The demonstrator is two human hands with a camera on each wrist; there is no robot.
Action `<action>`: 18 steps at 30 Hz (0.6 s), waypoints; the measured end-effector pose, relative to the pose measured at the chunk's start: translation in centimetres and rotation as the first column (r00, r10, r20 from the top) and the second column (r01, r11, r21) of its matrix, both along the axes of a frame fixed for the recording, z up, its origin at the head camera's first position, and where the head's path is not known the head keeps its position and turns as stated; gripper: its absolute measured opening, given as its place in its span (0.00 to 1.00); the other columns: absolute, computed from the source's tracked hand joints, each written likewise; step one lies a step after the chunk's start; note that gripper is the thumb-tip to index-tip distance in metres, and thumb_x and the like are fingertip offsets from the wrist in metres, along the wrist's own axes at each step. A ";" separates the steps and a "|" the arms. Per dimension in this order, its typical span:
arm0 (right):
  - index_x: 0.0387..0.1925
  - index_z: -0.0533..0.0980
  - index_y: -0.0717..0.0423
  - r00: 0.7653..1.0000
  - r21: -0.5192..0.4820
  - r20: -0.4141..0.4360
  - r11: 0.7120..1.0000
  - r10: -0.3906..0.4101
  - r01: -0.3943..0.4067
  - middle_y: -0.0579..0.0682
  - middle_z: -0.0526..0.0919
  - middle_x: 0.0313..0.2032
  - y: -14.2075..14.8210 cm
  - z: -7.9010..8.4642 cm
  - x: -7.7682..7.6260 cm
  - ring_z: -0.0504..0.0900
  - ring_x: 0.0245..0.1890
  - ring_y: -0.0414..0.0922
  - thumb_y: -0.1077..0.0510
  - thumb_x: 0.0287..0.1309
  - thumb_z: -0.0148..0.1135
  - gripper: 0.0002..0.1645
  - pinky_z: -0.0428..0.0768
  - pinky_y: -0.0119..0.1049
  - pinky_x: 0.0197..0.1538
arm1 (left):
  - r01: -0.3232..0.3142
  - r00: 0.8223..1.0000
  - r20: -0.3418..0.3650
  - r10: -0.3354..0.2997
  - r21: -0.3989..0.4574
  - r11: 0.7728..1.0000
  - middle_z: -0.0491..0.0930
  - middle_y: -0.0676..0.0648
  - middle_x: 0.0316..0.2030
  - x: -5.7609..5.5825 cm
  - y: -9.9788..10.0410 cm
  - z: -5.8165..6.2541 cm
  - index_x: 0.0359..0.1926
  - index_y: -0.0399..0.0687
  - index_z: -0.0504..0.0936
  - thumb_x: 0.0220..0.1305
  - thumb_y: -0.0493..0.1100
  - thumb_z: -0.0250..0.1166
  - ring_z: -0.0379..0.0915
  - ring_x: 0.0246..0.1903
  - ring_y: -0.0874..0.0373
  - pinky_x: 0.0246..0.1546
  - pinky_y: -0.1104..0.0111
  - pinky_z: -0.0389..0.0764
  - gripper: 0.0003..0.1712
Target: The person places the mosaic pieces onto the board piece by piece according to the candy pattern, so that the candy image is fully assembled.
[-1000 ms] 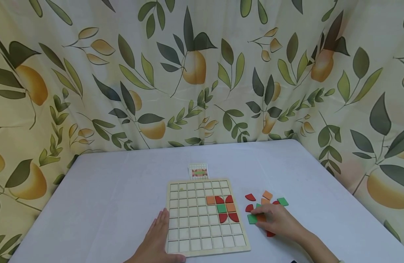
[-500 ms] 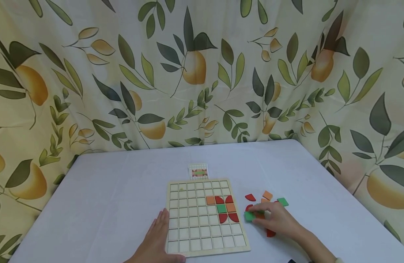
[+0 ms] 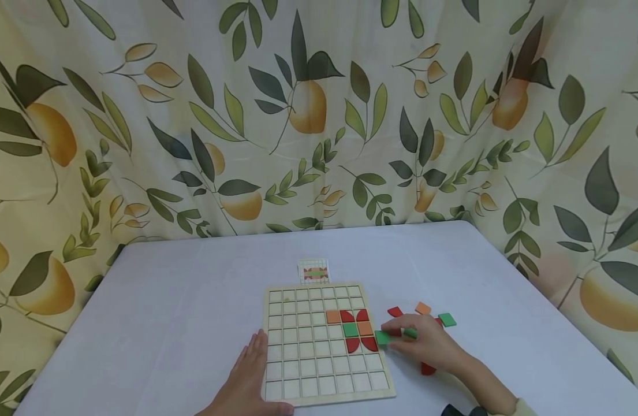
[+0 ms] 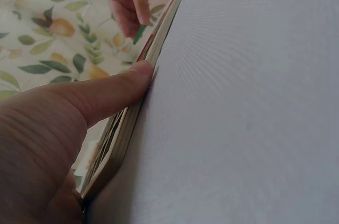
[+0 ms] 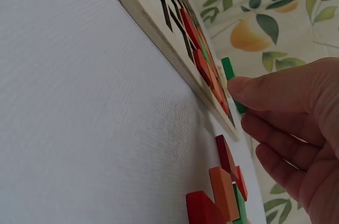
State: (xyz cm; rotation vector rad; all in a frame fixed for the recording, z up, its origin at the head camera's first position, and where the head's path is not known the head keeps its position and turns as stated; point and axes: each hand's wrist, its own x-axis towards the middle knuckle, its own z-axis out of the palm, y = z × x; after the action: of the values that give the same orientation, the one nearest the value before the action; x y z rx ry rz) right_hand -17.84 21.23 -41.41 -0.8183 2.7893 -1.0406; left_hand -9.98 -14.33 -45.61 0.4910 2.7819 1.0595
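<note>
We see the patterned curtain (image 3: 308,110) first, its leaves and orange fruit rising from nine o'clock through twelve to three. Below it, we have the white table (image 3: 168,300) spreading toward us. On it lies the gridded wooden board (image 3: 307,349), flat and just to the six o'clock side of the table's middle.

Our left hand (image 3: 248,375) rests at the board's eight o'clock, with straight fingers along the left edge and the thumb on the near edge. Our right hand (image 3: 428,344) is just beyond the board at three o'clock, thumb and fingertip pinching a green tile (we cannot tell whether that tile touches the rim).

At twelve o'clock, just beside the board's far edge, we find a small pattern card (image 3: 314,270). The green tile (image 3: 383,338) in our grip is at the board's right edge, close to the pieces set in the grid toward two and three o'clock: an orange square (image 3: 332,316) apart from a second one, a green square (image 3: 350,330) and four rounded red pieces (image 3: 368,345). Loose pieces (image 3: 447,319) in orange, green and red lie about our right hand, from eleven to one o'clock, with more red at six.
</note>
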 end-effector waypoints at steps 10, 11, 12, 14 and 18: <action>0.42 0.82 0.53 0.995 -0.001 -0.038 0.996 0.094 -0.094 0.36 0.82 0.37 -1.6 -0.1 -0.7 0.76 0.34 0.39 0.56 0.47 0.70 0.17 0.77 0.33 0.36 | -0.014 1.000 -0.002 0.014 -0.010 1.000 0.38 0.30 0.68 0.0 -0.2 -0.2 0.67 0.25 0.39 0.34 0.74 0.67 0.31 0.67 0.40 0.52 0.86 0.19 0.77; 0.42 0.82 0.52 0.995 0.002 -0.040 0.995 0.095 -0.095 0.36 0.81 0.37 -1.8 0.0 -0.8 0.76 0.34 0.39 0.56 0.48 0.70 0.17 0.77 0.33 0.35 | -0.014 1.000 0.001 0.014 -0.008 1.000 0.37 0.30 0.68 0.0 -0.1 -0.2 0.67 0.25 0.39 0.34 0.74 0.67 0.30 0.67 0.40 0.53 0.85 0.20 0.77; 0.42 0.82 0.52 0.995 0.003 -0.042 0.996 0.094 -0.094 0.36 0.81 0.37 -1.9 0.0 -0.9 0.77 0.34 0.40 0.56 0.47 0.70 0.17 0.77 0.33 0.35 | -0.016 1.000 0.006 0.016 -0.006 1.000 0.37 0.31 0.68 0.0 -0.1 -0.2 0.67 0.25 0.38 0.34 0.74 0.67 0.30 0.67 0.41 0.57 0.81 0.21 0.77; 0.42 0.82 0.50 0.994 0.012 -0.055 0.995 0.096 -0.095 0.35 0.82 0.38 -2.2 0.0 -0.9 0.77 0.35 0.39 0.55 0.48 0.70 0.16 0.77 0.32 0.34 | -0.021 1.000 0.011 0.021 -0.007 1.000 0.38 0.31 0.68 -0.1 0.0 -0.1 0.67 0.25 0.39 0.33 0.74 0.68 0.30 0.67 0.41 0.62 0.70 0.26 0.78; 0.41 0.82 0.50 0.989 -0.009 -0.070 0.991 0.133 -0.134 0.38 0.83 0.38 -2.7 -0.2 -1.2 0.78 0.37 0.39 0.54 0.49 0.69 0.15 0.77 0.32 0.33 | -0.027 0.999 0.020 0.027 -0.006 1.000 0.38 0.32 0.68 -0.2 0.1 0.0 0.68 0.26 0.39 0.32 0.74 0.67 0.30 0.68 0.42 0.64 0.56 0.35 0.78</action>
State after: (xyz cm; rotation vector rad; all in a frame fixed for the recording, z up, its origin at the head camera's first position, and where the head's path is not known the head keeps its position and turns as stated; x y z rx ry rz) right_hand -19.01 18.55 -41.61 -1.0468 2.7401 -1.0296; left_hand -10.14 -14.24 -45.59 0.4410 2.7809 1.0553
